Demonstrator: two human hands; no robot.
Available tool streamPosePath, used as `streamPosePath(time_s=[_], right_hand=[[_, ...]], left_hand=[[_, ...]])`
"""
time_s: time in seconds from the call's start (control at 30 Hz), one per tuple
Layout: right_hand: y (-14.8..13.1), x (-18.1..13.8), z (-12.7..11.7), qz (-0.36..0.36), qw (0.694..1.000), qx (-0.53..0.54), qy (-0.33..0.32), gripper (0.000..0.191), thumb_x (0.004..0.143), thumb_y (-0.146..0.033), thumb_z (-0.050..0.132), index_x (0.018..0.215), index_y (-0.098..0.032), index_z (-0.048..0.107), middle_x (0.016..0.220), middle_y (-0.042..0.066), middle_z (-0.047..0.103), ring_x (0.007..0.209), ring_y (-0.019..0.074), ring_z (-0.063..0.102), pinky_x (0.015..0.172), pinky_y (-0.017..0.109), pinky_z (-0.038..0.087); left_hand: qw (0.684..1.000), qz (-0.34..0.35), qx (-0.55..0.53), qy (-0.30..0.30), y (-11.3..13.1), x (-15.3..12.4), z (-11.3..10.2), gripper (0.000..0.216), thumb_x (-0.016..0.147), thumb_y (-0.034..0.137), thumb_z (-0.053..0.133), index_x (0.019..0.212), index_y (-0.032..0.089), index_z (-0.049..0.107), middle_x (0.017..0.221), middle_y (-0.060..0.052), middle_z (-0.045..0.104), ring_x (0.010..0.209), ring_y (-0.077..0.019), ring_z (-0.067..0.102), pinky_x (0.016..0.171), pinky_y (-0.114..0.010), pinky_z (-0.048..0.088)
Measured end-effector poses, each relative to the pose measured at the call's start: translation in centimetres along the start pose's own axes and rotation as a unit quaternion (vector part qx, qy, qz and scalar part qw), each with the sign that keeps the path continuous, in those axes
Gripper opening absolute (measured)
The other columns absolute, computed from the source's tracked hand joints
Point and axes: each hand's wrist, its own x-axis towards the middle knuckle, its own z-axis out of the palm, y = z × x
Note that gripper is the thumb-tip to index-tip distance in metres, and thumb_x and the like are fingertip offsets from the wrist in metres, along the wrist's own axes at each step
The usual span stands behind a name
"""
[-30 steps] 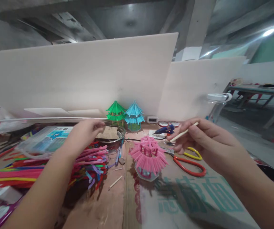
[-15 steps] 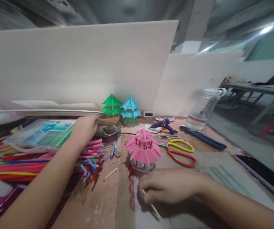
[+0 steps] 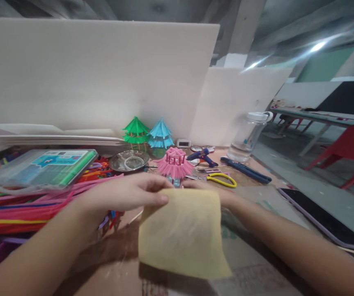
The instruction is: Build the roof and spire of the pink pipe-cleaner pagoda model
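My left hand point(image 3: 134, 191) pinches a thin yellowish sheet, like sandpaper point(image 3: 183, 234), by its upper left edge, thumb on the near face. The sheet hangs in front of my right hand point(image 3: 204, 186) and covers most of its fingers. A small tip of a thin wooden stick shows above the sheet's top edge, by my right fingers. Just beyond both hands stands a pink model pavilion point(image 3: 176, 163) with a layered fringe roof. Another thin wooden stick point(image 3: 134, 218) lies on the table left of the sheet.
Green point(image 3: 136, 132) and blue model pavilions point(image 3: 161, 135) stand behind a metal dish point(image 3: 129, 159). Pipe cleaners point(image 3: 35, 207) and a plastic case point(image 3: 38, 168) fill the left. Rightward are a glue gun point(image 3: 203, 157), scissors point(image 3: 223, 179), a utility knife point(image 3: 246, 170), a bottle point(image 3: 246, 137) and a phone point(image 3: 323, 216).
My left hand has come back from beside the metal dish with the yellowish sheet. My right hand has moved forward behind the sheet. The view has shifted slightly.
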Motion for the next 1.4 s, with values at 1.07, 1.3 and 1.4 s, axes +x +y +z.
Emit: streamPosePath(time_s=[1.07,1.3,1.4], right_hand=[[1.2,-4.9,1.5,-0.100,0.960,-0.256,-0.049,0.014,0.090,-0.015,0.045,0.080,-0.019,0.055,0.074,0.005,0.065,0.068,0.0150,0.058,0.063,0.025,0.043],[0.9,-5.0,1.7,-0.095,0.960,-0.260,-0.038,0.013,0.089,-0.014,0.046,0.080,-0.020,0.054,0.074,0.004,0.065,0.068,0.0150,0.059,0.062,0.025,0.043],[1.0,-5.0,1.6,-0.079,0.963,-0.253,-0.051,0.012,0.090,-0.015,0.046,0.082,-0.019,0.054,0.074,0.004,0.066,0.068,0.0154,0.059,0.062,0.025,0.043]], left_hand=[[0.944,0.163,0.270,0.098,-7.0,4.9,9.2,0.025,0.080,0.040,0.064,0.098,0.022,0.065,0.106,-0.005,0.060,0.101,-0.0257,0.054,0.089,-0.041,0.041],[0.939,0.172,0.275,0.111,-7.3,4.8,9.3,0.027,0.079,0.042,0.065,0.098,0.023,0.065,0.106,-0.005,0.062,0.102,-0.0253,0.054,0.089,-0.040,0.041],[0.939,0.173,0.274,0.117,-7.3,4.8,9.3,0.027,0.079,0.042,0.065,0.098,0.022,0.065,0.109,-0.005,0.062,0.103,-0.0257,0.054,0.091,-0.040,0.041]])
